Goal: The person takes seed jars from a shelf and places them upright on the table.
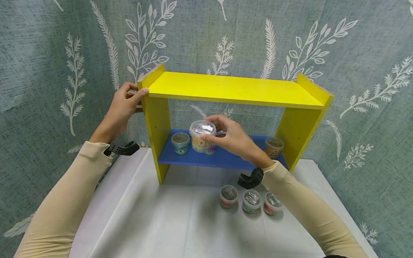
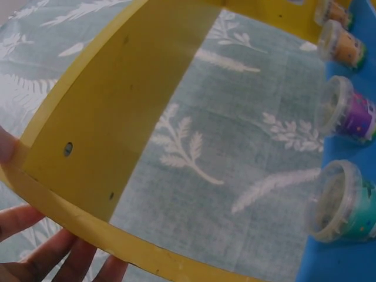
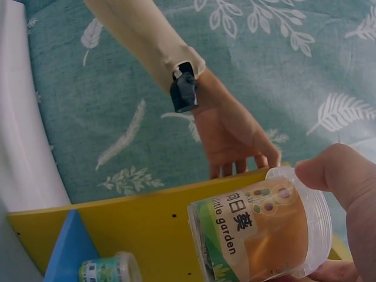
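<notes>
Cup: clear-lidded orange-label cup [image 1: 202, 136], held just above the blue lower shelf [image 1: 226, 159], beside a green-label cup [image 1: 180, 143].
Right hand [image 1: 233, 138]: fingers curled around the cup's lid.
Left hand [image 1: 122, 109]: fingers gripping the yellow shelf [image 1: 226, 87] at its left upper corner.
Desk [image 1: 180, 222]: three small cups [image 1: 251, 201] in front.

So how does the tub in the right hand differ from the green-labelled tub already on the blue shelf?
The orange-labelled tub is gripped by the right hand near its lid; the green-labelled tub stands free on the blue shelf, untouched. The orange-labelled tub looks bigger and taller than the green-labelled tub. Their labels differ: orange with a green band against green. Both are clear plastic tubs with clear lids, upright.
</notes>
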The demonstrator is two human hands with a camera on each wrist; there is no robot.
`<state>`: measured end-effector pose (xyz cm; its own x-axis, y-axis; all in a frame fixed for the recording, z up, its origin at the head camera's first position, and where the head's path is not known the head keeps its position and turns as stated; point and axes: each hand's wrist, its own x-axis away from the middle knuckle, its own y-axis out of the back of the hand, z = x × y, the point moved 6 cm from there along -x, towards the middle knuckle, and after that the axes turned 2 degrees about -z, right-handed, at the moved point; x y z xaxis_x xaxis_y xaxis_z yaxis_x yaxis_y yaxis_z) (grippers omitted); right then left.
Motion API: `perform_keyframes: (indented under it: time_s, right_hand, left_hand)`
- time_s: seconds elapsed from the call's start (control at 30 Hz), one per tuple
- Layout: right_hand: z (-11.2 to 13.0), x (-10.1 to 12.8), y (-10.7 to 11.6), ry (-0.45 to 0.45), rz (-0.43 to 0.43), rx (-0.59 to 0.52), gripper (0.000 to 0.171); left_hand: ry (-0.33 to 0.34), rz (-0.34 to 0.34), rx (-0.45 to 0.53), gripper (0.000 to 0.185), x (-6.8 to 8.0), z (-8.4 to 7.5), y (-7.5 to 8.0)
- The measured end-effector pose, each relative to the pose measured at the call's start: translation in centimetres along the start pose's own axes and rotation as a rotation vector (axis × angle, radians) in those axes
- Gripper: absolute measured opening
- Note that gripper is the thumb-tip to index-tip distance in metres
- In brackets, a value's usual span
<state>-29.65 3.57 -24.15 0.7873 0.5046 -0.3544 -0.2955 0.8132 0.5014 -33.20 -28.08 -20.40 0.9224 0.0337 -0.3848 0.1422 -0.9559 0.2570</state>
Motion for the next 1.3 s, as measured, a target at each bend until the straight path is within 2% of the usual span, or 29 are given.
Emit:
perform_keyframes:
  time_s: [0.97, 1.3]
  right_hand:
    - [-2.9, 2.3, -0.6, -0.015, 0.041, 0.051, 0.057]
    - [-3.9, 3.0, -1.1, -0.027, 0.055, 0.007, 0.052]
  left_hand:
    - [-0.009, -0.005, -0.002, 0.037, 0.1, -0.2, -0.1]
    - [0.004, -0.013, -0.013, 0.036, 0.1, -0.2, -0.1]
